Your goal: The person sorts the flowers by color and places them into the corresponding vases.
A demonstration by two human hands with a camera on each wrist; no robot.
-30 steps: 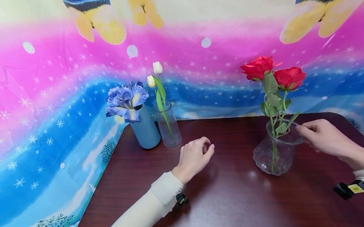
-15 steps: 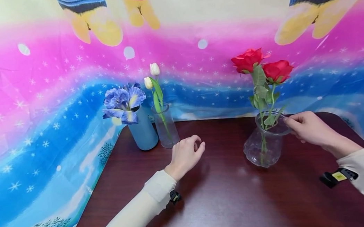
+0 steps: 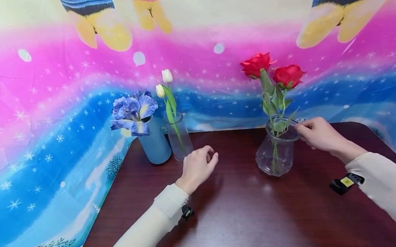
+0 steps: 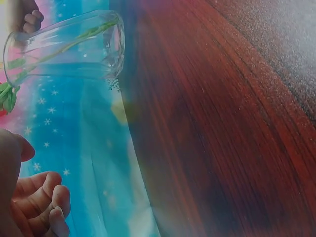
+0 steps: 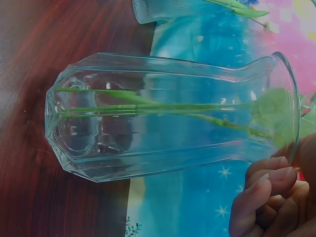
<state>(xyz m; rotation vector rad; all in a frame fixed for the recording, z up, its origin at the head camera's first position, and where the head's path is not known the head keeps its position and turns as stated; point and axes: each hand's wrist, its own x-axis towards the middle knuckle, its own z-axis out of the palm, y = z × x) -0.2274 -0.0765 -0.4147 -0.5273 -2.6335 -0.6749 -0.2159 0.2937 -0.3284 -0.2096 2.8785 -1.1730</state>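
A clear glass vase (image 3: pixel 265 157) with a flared rim holds two red roses (image 3: pixel 288 76) on leafy green stems. My right hand (image 3: pixel 321 135) pinches the vase's rim on its right side, thumb and fingers at the glass. In the right wrist view the fingers (image 5: pixel 254 197) curl at the rim, and the stems (image 5: pixel 163 106) show through the faceted body. My left hand (image 3: pixel 196 169) hovers over the middle of the table, fingers loosely curled around nothing. The left wrist view shows those bent fingers (image 4: pixel 42 197) apart from the vase (image 4: pixel 64 54).
At the back left, a blue vase (image 3: pixel 155 145) holds blue irises (image 3: pixel 132 110). Beside it stands a slim clear vase (image 3: pixel 182 139) with white tulips (image 3: pixel 166 76). A printed cloth (image 3: pixel 216 88) hangs behind the dark wooden table (image 3: pixel 244 219).
My right hand has carried the vase of roses leftward and slightly toward the back. The left hand has drifted slightly left in view, its pose unchanged. The other two vases keep their places.
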